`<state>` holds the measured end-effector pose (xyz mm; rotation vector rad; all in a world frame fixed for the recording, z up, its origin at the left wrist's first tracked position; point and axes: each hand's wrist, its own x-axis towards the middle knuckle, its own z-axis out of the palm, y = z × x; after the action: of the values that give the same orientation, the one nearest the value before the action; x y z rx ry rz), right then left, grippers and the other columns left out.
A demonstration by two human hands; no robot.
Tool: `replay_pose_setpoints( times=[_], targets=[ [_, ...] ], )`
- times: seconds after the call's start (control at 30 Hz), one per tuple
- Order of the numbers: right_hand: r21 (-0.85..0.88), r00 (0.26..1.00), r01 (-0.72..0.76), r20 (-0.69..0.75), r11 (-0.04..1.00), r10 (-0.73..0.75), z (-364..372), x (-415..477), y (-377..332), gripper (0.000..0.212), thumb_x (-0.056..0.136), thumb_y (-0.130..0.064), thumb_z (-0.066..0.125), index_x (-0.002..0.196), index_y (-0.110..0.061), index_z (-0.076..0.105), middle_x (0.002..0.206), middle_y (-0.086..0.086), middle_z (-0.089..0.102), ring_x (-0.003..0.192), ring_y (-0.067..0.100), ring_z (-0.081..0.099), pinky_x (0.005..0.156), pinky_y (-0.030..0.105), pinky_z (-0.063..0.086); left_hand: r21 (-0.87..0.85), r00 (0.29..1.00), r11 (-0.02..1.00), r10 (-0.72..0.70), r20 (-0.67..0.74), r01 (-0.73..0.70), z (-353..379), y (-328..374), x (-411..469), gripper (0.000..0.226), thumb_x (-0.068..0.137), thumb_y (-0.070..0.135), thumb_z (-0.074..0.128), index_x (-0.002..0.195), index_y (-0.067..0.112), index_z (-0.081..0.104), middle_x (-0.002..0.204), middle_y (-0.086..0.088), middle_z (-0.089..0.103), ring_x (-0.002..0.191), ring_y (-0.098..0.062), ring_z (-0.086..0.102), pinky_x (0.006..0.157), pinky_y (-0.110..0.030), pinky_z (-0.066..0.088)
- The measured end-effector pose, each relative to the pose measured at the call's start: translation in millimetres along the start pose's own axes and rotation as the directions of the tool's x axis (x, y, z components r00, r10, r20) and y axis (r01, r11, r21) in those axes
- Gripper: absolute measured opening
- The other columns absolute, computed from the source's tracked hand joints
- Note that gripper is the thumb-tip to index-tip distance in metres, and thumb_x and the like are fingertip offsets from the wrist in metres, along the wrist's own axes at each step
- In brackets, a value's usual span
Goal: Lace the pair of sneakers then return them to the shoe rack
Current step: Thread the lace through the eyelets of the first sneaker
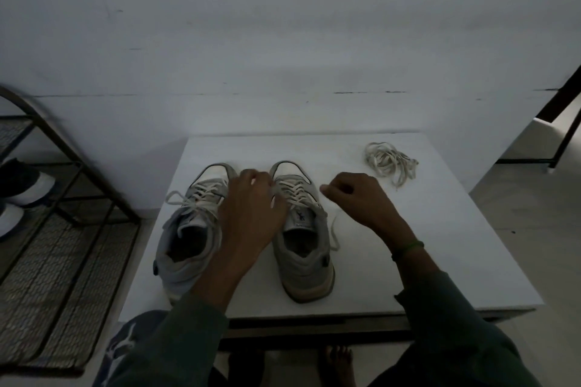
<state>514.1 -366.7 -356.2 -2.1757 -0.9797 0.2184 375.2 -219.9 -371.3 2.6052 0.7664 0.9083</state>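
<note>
Head view, dim light. Two shoes stand side by side on a white rectangular tabletop (pixel 440 245), toes away from me and heels toward the near edge, so the eyelet rows face up within reach of both hands.

The grey-and-white low-top left sneaker (pixel 188 229) appears laced along its length, with its ends lying loose toward its outer side. The matching grey-and-white right sneaker (pixel 301 239) carries a cream flat lace (pixel 294 190) crossed over its forward eyelets, and a free strand trails down its outer flank. I judge this to be the shoe being worked on.

My left hand (pixel 251 214) lies between the two shoes, its fingers bent down onto the right sneaker's lace rows, presumably to steady the crossings. The back of the hand hides whether it pinches a strand, so I cannot tell.

My right hand (pixel 355 198) sits just beside that shoe, fingers curled in and thumb and forefinger tips closed together, seemingly on the free end of the cream flat lace to draw it taut.

A loose bundle of spare cream laces (pixel 390 163) lies near the far right corner, well apart from the work.

A dark metal shoe rack with mesh shelves (pixel 63 276) stands on the floor just left of the table, holding dark shoes with white soles (pixel 22 179). It is close at hand for the return step, which has not begun.
</note>
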Motion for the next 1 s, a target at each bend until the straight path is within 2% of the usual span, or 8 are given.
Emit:
replay_pose_setpoints(
  times=[0.17, 0.43, 0.47, 0.53, 0.6, 0.7, 0.8, 1.0],
  targets=[
    [-0.145, 0.98, 0.055, 0.195, 0.988, -0.026, 10, -6, -11, 0.032, 0.07, -0.043, 0.074, 0.064, -0.026, 0.047, 0.066, -0.006, 0.057, 0.062, 0.01, 0.049, 0.054, 0.027, 0.033, -0.016, 0.945, 0.968, 0.246, 0.213, -0.249, 12, 13, -6, 0.033, 0.063, 0.028, 0.053, 0.09, 0.018, 0.068, 0.097, 0.0, 0.064, 0.086, -0.028, 0.06, 0.062, -0.034, 0.046],
    [-0.14, 0.996, 0.016, 0.087, 0.99, -0.004, 20, -6, 0, 0.019, 0.072, -0.029, 0.069, 0.067, -0.02, 0.053, 0.059, -0.007, 0.054, 0.064, 0.016, 0.054, 0.059, 0.03, 0.042, -0.201, 0.993, 0.979, 0.048, 0.112, -0.025, 26, 11, -7, 0.01, 0.075, 0.018, 0.057, 0.078, 0.017, 0.067, 0.078, -0.001, 0.069, 0.072, -0.025, 0.065, 0.059, -0.032, 0.05],
    [-0.116, 0.996, 0.001, 0.085, 0.993, 0.009, 20, -5, 1, 0.018, 0.071, -0.03, 0.068, 0.067, -0.018, 0.055, 0.057, -0.005, 0.057, 0.061, 0.014, 0.056, 0.06, 0.032, 0.047, -0.362, 0.985, 0.919, -0.119, 0.126, 0.157, 23, 11, -5, 0.008, 0.078, 0.017, 0.059, 0.077, 0.018, 0.067, 0.076, 0.0, 0.069, 0.072, -0.021, 0.065, 0.06, -0.03, 0.05],
    [-0.063, 0.995, -0.012, 0.094, 0.998, 0.018, 20, -5, 2, 0.017, 0.072, -0.028, 0.067, 0.068, -0.015, 0.057, 0.054, -0.001, 0.062, 0.053, 0.011, 0.061, 0.063, 0.036, 0.054, -0.7, 0.814, 0.455, -0.481, 0.326, 0.55, 14, 16, 5, 0.017, 0.083, 0.007, 0.058, 0.069, 0.013, 0.067, 0.068, -0.003, 0.067, 0.063, -0.016, 0.063, 0.052, -0.023, 0.046],
    [-0.02, 0.994, -0.01, 0.11, 1.0, 0.013, 20, -5, 1, 0.017, 0.073, -0.025, 0.067, 0.068, -0.012, 0.057, 0.055, 0.001, 0.064, 0.048, 0.01, 0.063, 0.062, 0.038, 0.056, -0.729, 0.641, 0.101, -0.567, 0.517, 0.677, 8, 15, 11, 0.036, 0.085, 0.002, 0.052, 0.055, 0.014, 0.068, 0.056, -0.003, 0.063, 0.048, -0.013, 0.058, 0.041, -0.016, 0.039],
    [-0.013, 0.993, -0.015, 0.114, 1.0, 0.016, 20, -7, 0, 0.018, 0.073, -0.023, 0.067, 0.069, -0.01, 0.057, 0.055, 0.004, 0.066, 0.044, 0.009, 0.063, 0.062, 0.036, 0.057, -0.745, 0.813, 0.409, -0.5, 0.299, 0.526, 4, 19, 7, 0.014, 0.078, 0.005, 0.057, 0.084, 0.017, 0.063, 0.079, -0.006, 0.064, 0.07, -0.021, 0.061, 0.054, -0.021, 0.047],
    [-0.002, 0.994, -0.022, 0.107, 1.0, 0.022, 20, -8, 1, 0.017, 0.073, -0.022, 0.068, 0.068, -0.011, 0.056, 0.054, 0.005, 0.066, 0.045, 0.009, 0.063, 0.061, 0.036, 0.057, -0.348, 0.998, 0.937, 0.044, 0.054, -0.023, 13, 16, -5, 0.037, 0.065, 0.018, 0.056, 0.101, 0.014, 0.064, 0.111, -0.004, 0.063, 0.103, -0.022, 0.057, 0.084, -0.03, 0.046],
    [-0.02, 0.996, -0.007, 0.094, 1.0, 0.009, 20, -8, 5, 0.017, 0.071, -0.025, 0.068, 0.068, -0.012, 0.057, 0.056, 0.004, 0.066, 0.052, 0.014, 0.065, 0.064, 0.038, 0.056, -0.029, 0.96, 0.971, 0.24, 0.146, -0.239, 20, 19, -11, 0.023, 0.069, 0.028, 0.051, 0.082, 0.016, 0.066, 0.086, -0.003, 0.067, 0.076, -0.03, 0.062, 0.059, -0.036, 0.048]
  ],
)
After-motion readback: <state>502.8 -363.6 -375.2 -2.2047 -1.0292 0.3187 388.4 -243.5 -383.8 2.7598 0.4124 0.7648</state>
